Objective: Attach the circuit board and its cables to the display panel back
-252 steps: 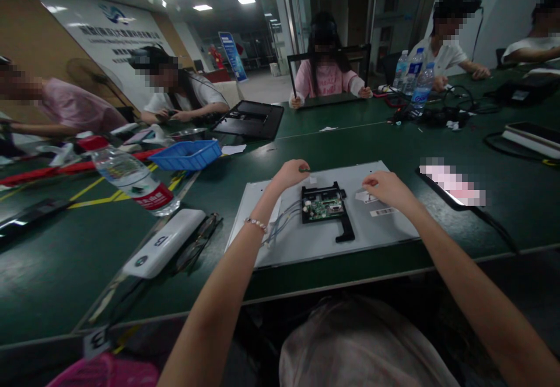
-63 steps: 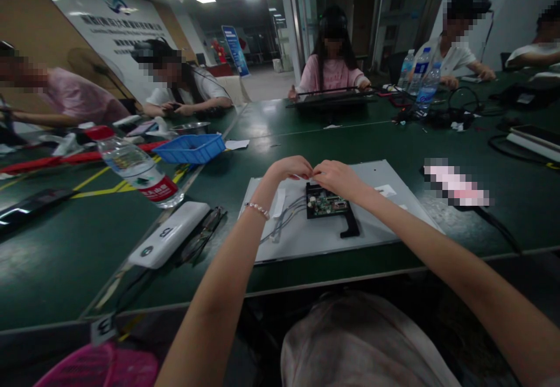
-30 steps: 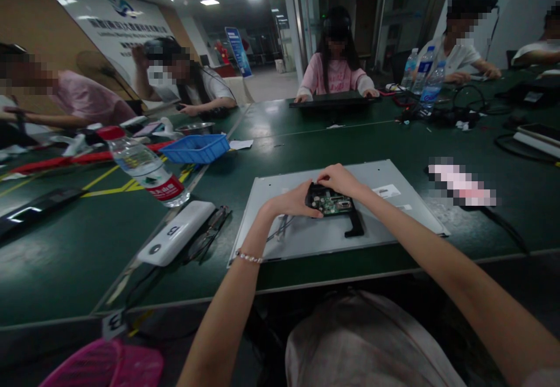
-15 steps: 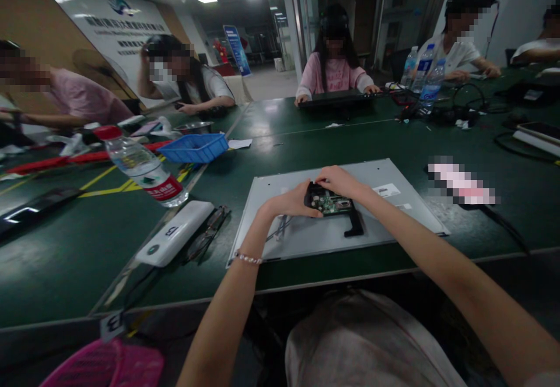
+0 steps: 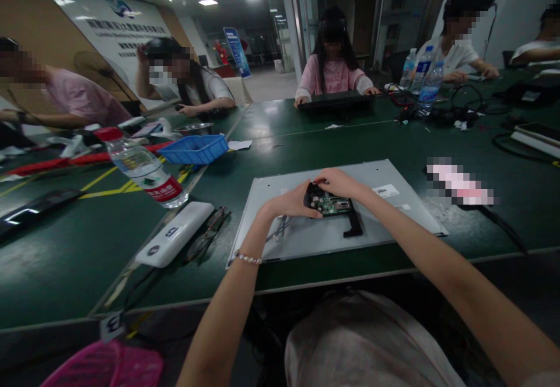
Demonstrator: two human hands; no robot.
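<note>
A green circuit board in a black plastic frame [image 5: 332, 203] is over a flat grey display panel [image 5: 380, 244], which lies on the table in front of me. My left hand [image 5: 295, 201] grips the frame's left side, thumb along the near edge and fingers behind it. At the far left corner, my right hand [image 5: 335, 180] has its fingers bent and pressed together on the frame; whether something small is pinched there is hidden. A black arm of the frame sticks out toward me on the right. Thin grey cables [image 5: 280, 229] run beside my left wrist.
Left of the panel are a white power bank [image 5: 175, 235], glasses [image 5: 207, 235], a water bottle [image 5: 144, 168] and a blue tray [image 5: 195, 149]. A phone [image 5: 461, 183] with a cable lies to the right. Several people sit around the green table [image 5: 280, 136].
Both hands stay almost still on the framed board. The view has shifted very slightly.
</note>
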